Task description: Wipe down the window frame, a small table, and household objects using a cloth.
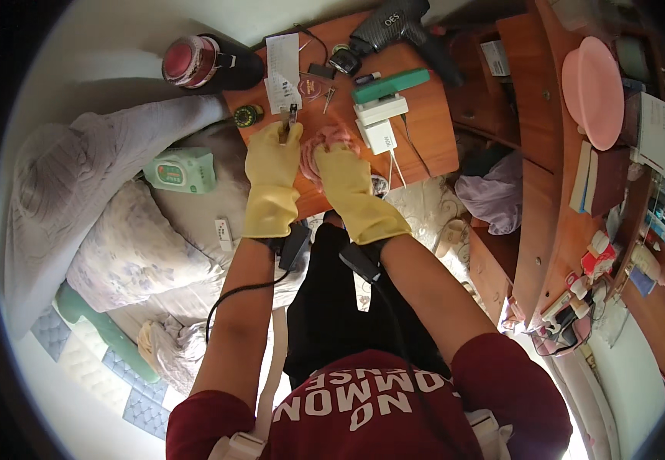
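Observation:
Both my hands wear yellow rubber gloves and are over a wooden tabletop (432,138). Between the fingertips of my left hand (273,161) is a small shiny metal piece that looks like a nail clipper (293,113). It overlaps the lower end of a white paper strip (282,65). My right hand (344,176) presses a bunched pink cloth (311,157) against the table, its fingers closed on the cloth. Just beyond the hands lie a thin metal tool (329,100) and a small black block (321,70).
A dark flask with a red lid (187,61), a black hair dryer (394,31), a green box (390,86) and a white charger with cables (379,123) stand around. A bed with a wipes pack (183,170) is left; a cabinet with a pink basin (593,92) is right.

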A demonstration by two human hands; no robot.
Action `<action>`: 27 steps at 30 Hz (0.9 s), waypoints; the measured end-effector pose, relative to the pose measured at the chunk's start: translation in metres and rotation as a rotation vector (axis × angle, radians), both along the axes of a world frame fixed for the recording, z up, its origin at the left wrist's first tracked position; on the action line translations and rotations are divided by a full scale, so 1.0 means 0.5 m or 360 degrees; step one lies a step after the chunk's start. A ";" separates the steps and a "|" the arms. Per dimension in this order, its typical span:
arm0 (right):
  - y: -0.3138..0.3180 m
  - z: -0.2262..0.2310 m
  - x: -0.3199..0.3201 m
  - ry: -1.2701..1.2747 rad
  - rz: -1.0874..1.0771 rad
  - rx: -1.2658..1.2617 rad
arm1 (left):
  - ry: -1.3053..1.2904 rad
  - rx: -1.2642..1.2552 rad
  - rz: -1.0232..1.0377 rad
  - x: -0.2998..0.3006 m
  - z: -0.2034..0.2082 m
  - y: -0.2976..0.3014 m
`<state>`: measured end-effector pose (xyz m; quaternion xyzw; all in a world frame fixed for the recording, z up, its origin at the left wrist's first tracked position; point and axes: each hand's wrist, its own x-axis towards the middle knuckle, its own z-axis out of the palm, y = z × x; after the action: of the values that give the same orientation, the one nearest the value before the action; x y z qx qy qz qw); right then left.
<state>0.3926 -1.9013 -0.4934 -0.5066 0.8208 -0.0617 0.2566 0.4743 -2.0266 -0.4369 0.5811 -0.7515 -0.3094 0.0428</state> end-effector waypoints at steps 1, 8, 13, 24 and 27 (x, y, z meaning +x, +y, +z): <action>0.029 -0.006 0.000 -0.0220 -0.0006 0.0086 | 0.0010 -0.0005 0.0002 -0.006 -0.014 -0.008; 0.000 0.118 -0.028 -0.0760 -0.0418 -0.0818 | -0.0172 0.0026 0.0090 -0.040 -0.051 -0.057; -0.093 0.059 -0.035 0.0183 -0.0355 -0.0234 | -0.0028 0.0254 0.0048 -0.039 -0.078 -0.080; 0.014 0.136 -0.028 -0.0613 -0.0182 -0.0257 | 0.0458 0.0155 0.0086 0.079 -0.020 -0.020; 0.068 0.153 -0.069 -0.0810 -0.0347 -0.0362 | 0.0797 0.0111 0.0090 0.036 -0.002 0.022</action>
<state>0.3579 -1.8674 -0.4169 -0.4092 0.7675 -0.3056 0.3874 0.4924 -2.0156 -0.4380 0.5082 -0.6899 -0.4681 0.2161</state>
